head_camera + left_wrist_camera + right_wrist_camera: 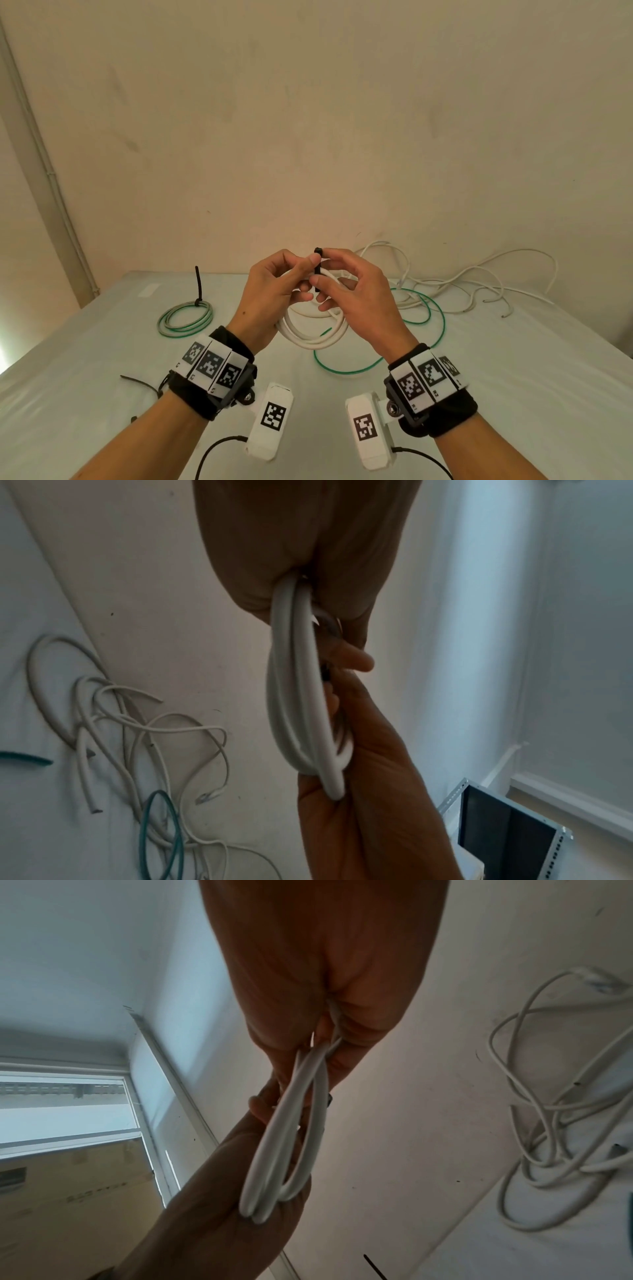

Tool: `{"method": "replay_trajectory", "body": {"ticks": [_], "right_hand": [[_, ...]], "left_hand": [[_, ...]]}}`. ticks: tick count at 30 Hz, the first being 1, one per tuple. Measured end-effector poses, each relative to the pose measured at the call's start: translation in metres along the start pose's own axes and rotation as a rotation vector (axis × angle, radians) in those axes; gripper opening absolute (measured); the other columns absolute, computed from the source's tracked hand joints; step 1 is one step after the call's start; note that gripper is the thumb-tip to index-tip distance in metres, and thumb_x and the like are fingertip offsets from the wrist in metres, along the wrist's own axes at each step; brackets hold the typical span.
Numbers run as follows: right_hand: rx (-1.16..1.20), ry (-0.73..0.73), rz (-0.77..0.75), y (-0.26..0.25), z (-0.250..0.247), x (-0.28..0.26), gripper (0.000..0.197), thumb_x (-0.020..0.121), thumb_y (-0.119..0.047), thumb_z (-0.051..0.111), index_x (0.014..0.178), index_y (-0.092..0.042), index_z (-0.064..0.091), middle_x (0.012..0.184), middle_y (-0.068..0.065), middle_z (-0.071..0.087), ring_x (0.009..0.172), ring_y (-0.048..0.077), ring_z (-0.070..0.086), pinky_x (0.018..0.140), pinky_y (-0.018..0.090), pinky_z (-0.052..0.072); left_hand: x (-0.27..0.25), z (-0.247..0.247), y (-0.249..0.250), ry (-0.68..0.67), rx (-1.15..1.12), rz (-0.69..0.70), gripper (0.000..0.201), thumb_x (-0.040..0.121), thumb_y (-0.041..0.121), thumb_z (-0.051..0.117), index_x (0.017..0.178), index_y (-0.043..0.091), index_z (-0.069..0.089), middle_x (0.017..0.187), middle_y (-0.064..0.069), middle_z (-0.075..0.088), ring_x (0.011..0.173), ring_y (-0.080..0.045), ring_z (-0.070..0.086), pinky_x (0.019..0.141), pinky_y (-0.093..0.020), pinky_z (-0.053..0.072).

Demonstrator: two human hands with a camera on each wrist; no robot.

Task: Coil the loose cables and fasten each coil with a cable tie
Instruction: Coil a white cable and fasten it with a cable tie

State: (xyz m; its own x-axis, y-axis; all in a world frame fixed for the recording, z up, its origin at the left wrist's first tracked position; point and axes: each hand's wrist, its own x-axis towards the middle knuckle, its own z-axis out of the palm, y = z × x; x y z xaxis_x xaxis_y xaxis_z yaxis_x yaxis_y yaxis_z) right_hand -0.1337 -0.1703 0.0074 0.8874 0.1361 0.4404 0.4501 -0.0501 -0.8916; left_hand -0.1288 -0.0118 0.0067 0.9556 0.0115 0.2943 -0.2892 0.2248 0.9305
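Note:
Both hands are raised above the table's middle, holding a thick white cable coil (313, 337) that hangs below them. My left hand (274, 284) grips the coil's top, thumb against a black cable tie (318, 270). My right hand (346, 284) pinches that tie between thumb and forefinger. The tie stands upright across the coil's strands. In the left wrist view the white coil (298, 696) runs between both palms; the right wrist view shows the same coil (287, 1139) edge-on. The tie is barely visible in the wrist views.
A green-and-grey coil (185, 317) fastened with a black tie lies at the left. A loose green cable (421, 329) and tangled thin white cables (462, 277) lie at the right rear, near the wall. Spare black ties (140, 383) lie by my left forearm.

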Motion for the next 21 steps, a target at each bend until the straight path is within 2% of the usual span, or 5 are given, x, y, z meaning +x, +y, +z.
{"method": "replay_trajectory", "body": {"ticks": [3, 7, 12, 17, 21], "right_hand": [[0.014, -0.018, -0.007, -0.0007, -0.0015, -0.0008, 0.039, 0.090, -0.012, 0.080, 0.125, -0.026, 0.069, 0.111, 0.001, 0.074, 0.074, 0.028, 0.076, 0.069, 0.031, 0.063], [0.054, -0.036, 0.004, 0.0002, -0.0030, -0.0019, 0.045, 0.088, -0.011, 0.082, 0.127, -0.029, 0.068, 0.115, 0.006, 0.072, 0.079, 0.029, 0.078, 0.074, 0.034, 0.064], [0.042, -0.045, 0.005, -0.0021, -0.0005, -0.0058, 0.041, 0.089, -0.012, 0.082, 0.124, -0.030, 0.070, 0.104, 0.004, 0.071, 0.076, 0.026, 0.078, 0.072, 0.030, 0.063], [0.030, -0.025, 0.004, -0.0013, 0.0028, -0.0038, 0.056, 0.087, -0.014, 0.084, 0.132, -0.037, 0.061, 0.112, 0.009, 0.070, 0.077, 0.025, 0.078, 0.073, 0.033, 0.065], [0.038, -0.029, -0.003, -0.0040, 0.0037, -0.0047, 0.046, 0.088, -0.014, 0.084, 0.126, -0.027, 0.062, 0.107, 0.003, 0.075, 0.078, 0.023, 0.078, 0.070, 0.029, 0.063]], "left_hand": [[0.0014, -0.0001, 0.0022, -0.017, -0.036, -0.040, 0.021, 0.089, 0.024, 0.077, 0.082, 0.007, 0.066, 0.076, -0.009, 0.064, 0.059, -0.011, 0.055, 0.056, -0.018, 0.052], [0.0017, -0.0029, 0.0053, -0.036, -0.014, -0.053, 0.025, 0.090, 0.022, 0.076, 0.094, -0.002, 0.069, 0.076, -0.009, 0.067, 0.058, -0.011, 0.055, 0.053, -0.018, 0.050], [-0.0001, -0.0034, 0.0039, -0.030, -0.001, -0.034, 0.025, 0.090, 0.019, 0.076, 0.098, -0.004, 0.070, 0.081, -0.012, 0.070, 0.062, -0.013, 0.060, 0.053, -0.019, 0.050], [-0.0020, -0.0024, 0.0058, -0.015, -0.022, -0.018, 0.018, 0.088, 0.018, 0.077, 0.098, 0.004, 0.069, 0.086, -0.012, 0.070, 0.064, -0.015, 0.061, 0.054, -0.020, 0.051], [-0.0014, -0.0032, 0.0074, -0.022, 0.002, 0.013, 0.028, 0.090, 0.017, 0.077, 0.118, 0.017, 0.075, 0.092, -0.009, 0.071, 0.068, -0.016, 0.064, 0.058, -0.021, 0.054]]}}
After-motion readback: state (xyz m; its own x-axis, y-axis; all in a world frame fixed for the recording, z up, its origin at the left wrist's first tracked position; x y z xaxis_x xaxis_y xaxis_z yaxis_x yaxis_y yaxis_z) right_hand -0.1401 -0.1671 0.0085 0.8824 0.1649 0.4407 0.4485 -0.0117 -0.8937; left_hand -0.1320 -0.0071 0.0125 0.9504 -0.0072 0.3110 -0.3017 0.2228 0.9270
